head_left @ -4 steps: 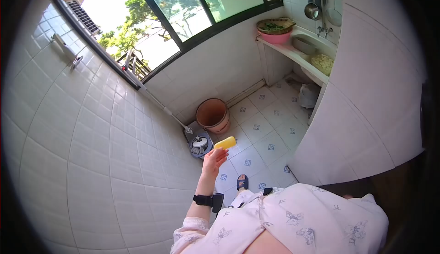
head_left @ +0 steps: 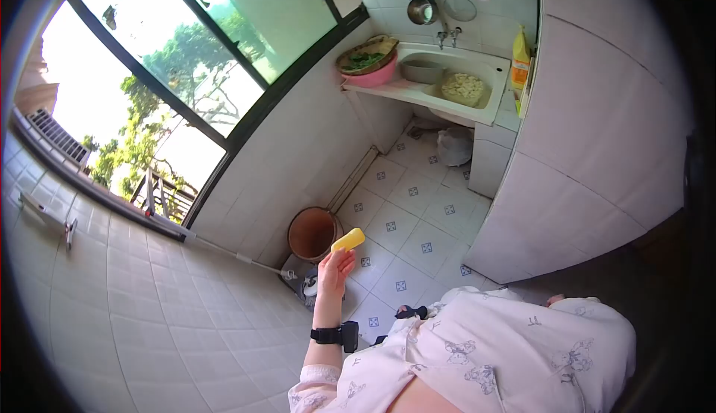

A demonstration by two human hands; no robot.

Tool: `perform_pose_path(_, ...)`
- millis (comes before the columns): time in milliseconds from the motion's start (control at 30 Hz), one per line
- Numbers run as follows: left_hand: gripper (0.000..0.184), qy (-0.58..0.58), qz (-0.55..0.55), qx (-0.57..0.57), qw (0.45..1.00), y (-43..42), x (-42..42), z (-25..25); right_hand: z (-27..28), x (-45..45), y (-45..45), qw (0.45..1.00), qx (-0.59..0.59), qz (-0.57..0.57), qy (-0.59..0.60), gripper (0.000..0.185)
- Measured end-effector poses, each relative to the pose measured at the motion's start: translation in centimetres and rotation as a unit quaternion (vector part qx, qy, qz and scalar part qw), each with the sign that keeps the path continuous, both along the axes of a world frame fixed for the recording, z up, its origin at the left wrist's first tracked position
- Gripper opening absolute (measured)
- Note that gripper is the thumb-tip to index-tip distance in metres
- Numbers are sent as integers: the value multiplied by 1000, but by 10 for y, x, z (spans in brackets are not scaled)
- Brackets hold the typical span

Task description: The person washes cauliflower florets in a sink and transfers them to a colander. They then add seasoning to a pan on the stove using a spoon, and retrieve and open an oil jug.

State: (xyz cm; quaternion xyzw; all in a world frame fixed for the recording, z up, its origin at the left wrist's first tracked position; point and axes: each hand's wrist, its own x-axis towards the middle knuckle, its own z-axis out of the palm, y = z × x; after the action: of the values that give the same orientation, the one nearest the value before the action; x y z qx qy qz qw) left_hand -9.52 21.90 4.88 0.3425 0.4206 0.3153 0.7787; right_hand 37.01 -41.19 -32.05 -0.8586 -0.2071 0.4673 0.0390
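Left arm [head_left: 326,313] stretched forward, wrist [head_left: 329,292] nearly straight; left hand [head_left: 334,270] ahead of torso [head_left: 514,350], fingers [head_left: 345,259] curled in pinch.

Cannot read any word, brand or number. At far right, on the yellow bottle [head_left: 520,54] just beside the sink [head_left: 497,85], can see an orange label [head_left: 520,74], but too small and blurred to make out. Nearest, on the pale shirt [head_left: 500,342], can see small dark marks [head_left: 533,321] a little like letters, scattered among line-drawn figures [head_left: 459,351]; cannot tell whether to take them for writing. On the black wrist device [head_left: 349,336] at near left, cannot make out any lettering.
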Motion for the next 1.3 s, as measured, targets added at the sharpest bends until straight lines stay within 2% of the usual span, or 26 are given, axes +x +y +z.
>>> perform_pose_path(33, 26, 2, -33, -5, 999, 36, 15, 6, 15, -40, 12, 995, 44, -56, 66, 8)
perform_pose_path(67, 25, 13, -62, 1, 998, 67, 30, 11, 33, -76, 30, 995, 56, -48, 62, 10)
perform_pose_path(100, 24, 21, -86, 9, 996, 98, 52, 15, 63, -102, 58, 987, 5, -148, 60, 13)
perform_pose_path(133, 24, 35, -113, 17, 993, 128, 76, 17, 122, -135, 103, 966, -39, -252, 47, 16)
perform_pose_path(167, 25, 31, -140, 13, 990, 151, 103, 20, 137, -152, 114, 956, -48, -286, 50, 16)
perform_pose_path(233, 25, 16, -204, 21, 979, 189, 159, 12, 143, -180, 127, 863, -65, -501, 21, 15)
perform_pose_path(267, 25, 17, -224, 21, 974, 201, 188, 7, 125, -181, 124, 943, -144, -301, 19, 19)
perform_pose_path(300, 25, 16, -245, 17, 969, 212, 217, 4, 109, -191, 124, 935, -148, -321, 21, 19)
perform_pose_path(400, 26, 18, -343, 39, 938, 243, 304, -4, 69, -219, 153, 983, -132, -129, -11, 20)
perform_pose_path(467, 25, 33, -392, 25, 919, 255, 366, -8, 22, -241, 187, 994, -106, 1, -36, 21)
perform_pose_path(500, 25, 48, -425, 7, 904, 260, 396, -8, 34, -246, 223, 975, -60, -208, 46, 20)
perform_pose_path(533, 25, 64, -439, 7, 896, 267, 424, -9, 49, -251, 261, 870, 31, -480, 107, 20)
perform_pose_path(567, 25, 46, -475, 8, 879, 267, 456, -9, 62, -257, 299, 736, 85, -663, 110, 20)
perform_pose_path(633, 25, 17, -531, 6, 847, 260, 514, -7, 59, -288, 338, 661, 123, -730, 124, 20)
perform_pose_path(667, 25, 24, -552, 16, 833, 254, 541, -5, 54, -300, 352, 595, 173, -775, 127, 20)
perform_pose_path(700, 25, 30, -572, 27, 819, 247, 567, -2, 57, -313, 363, 583, 172, -785, 119, 20)
perform_pose_path(800, 25, -11, -650, 1, 760, 210, 679, 2, 72, -352, 418, 454, 167, -874, 45, 12)
perform_pose_path(867, 25, -52, -668, -31, 742, 182, 734, 8, 85, -386, 466, 377, 146, -914, 19, 11)
perform_pose_path(967, 22, -51, -691, -68, 717, 136, 816, 23, 104, -391, 539, 314, 113, -942, 20, 12)
perform_pose_path(1067, 21, -50, -685, -73, 723, 97, 872, 32, 119, -369, 595, 289, 107, -951, 26, 13)
perform_pose_path(1133, 20, -11, -681, -82, 728, 78, 907, 31, 125, -348, 626, 289, 115, -950, 30, 13)
perform_pose_path(1267, 20, -60, -667, -120, 733, 62, 944, 6, 131, -302, 658, 316, 136, -938, 34, 15)
perform_pose_path(1300, 20, -57, -704, -162, 689, 64, 942, 0, 133, -293, 660, 326, 141, -934, 33, 15)
